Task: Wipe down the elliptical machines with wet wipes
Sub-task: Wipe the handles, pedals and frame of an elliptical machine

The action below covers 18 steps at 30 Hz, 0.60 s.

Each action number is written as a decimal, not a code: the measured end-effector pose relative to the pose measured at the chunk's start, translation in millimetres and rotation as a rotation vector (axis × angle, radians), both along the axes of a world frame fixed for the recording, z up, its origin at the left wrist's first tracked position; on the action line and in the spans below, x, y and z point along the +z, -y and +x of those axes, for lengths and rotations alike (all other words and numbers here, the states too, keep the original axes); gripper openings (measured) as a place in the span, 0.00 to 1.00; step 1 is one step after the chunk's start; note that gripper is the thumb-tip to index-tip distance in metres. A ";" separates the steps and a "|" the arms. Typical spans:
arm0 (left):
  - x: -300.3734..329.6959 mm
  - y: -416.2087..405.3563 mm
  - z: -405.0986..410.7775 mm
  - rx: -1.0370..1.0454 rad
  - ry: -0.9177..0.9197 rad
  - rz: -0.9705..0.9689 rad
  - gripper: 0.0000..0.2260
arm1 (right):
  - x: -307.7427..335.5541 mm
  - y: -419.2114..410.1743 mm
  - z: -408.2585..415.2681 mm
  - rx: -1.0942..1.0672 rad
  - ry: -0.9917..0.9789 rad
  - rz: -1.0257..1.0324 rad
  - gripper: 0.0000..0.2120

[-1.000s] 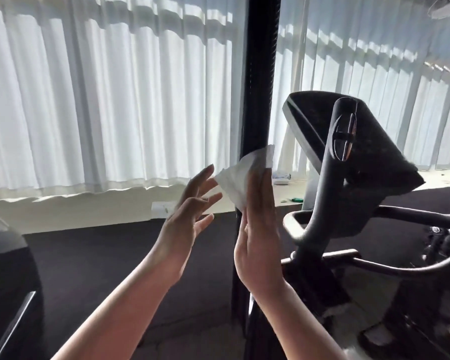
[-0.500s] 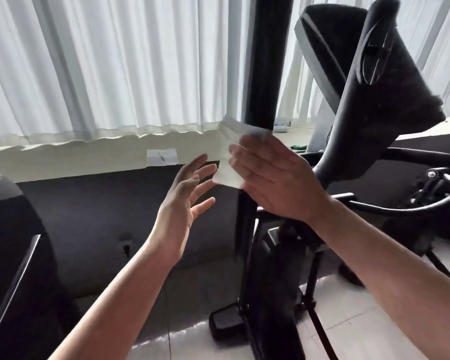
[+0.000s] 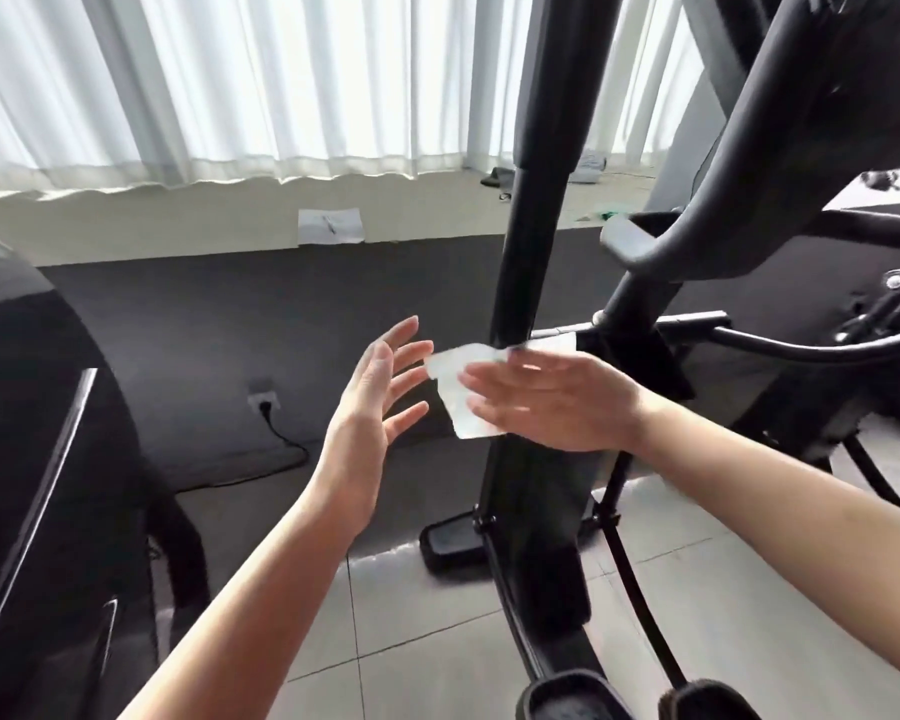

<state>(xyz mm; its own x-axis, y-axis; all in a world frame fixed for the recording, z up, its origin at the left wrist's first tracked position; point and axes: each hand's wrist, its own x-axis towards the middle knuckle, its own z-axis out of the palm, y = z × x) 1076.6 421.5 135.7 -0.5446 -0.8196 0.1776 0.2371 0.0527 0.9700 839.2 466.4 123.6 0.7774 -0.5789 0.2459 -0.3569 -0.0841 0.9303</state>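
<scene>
The elliptical's black upright pole (image 3: 536, 200) runs down the middle of the head view. My right hand (image 3: 552, 402) lies flat with straight fingers, pressing a white wet wipe (image 3: 455, 387) against the lower part of that pole. The wipe sticks out to the left past my fingertips. My left hand (image 3: 372, 402) hovers just left of the wipe, palm facing it and fingers spread, holding nothing. The machine's curved black handlebar (image 3: 780, 122) rises at the upper right.
Another dark machine (image 3: 32, 433) fills the left edge. A wall socket with a black cable (image 3: 263, 402) sits low on the grey wall. A paper sheet (image 3: 330, 226) lies on the window ledge under white curtains. A black pedal (image 3: 567, 693) is at the bottom, over grey floor tiles.
My right hand has slid the wipe down the pole from near its upper section to its lower part. My left hand followed downward, and my view tilted down toward the floor.
</scene>
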 end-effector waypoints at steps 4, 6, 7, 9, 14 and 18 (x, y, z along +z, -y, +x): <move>-8.9 -7.3 -2.8 -0.022 0.029 0.010 0.22 | 83.3 7.0 -3.4 0.118 0.292 -0.051 0.13; -10.1 -8.5 -4.2 -0.018 0.026 0.008 0.22 | 94.4 13.2 5.2 0.180 0.456 -0.104 0.15; -10.5 -8.0 -4.3 -0.014 0.024 0.010 0.22 | 88.4 15.4 11.9 0.209 0.561 -0.111 0.15; -11.1 -6.6 -3.9 -0.001 0.023 0.016 0.22 | 55.1 17.7 27.4 0.221 0.798 -0.104 0.17; -18.1 -6.5 -1.2 0.023 0.074 0.048 0.23 | -55.8 22.3 61.4 0.143 1.140 -0.209 0.27; -24.3 -7.2 -4.0 0.034 0.150 0.057 0.23 | -106.3 33.8 88.9 0.186 1.383 -0.322 0.19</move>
<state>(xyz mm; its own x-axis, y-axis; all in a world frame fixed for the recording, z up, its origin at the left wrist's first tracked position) 1072.5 428.7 111.4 -0.5332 -0.8446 0.0486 0.0881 0.0017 0.9961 928.1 432.6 17.3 -0.1334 -0.2717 0.9531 -0.9831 -0.0854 -0.1620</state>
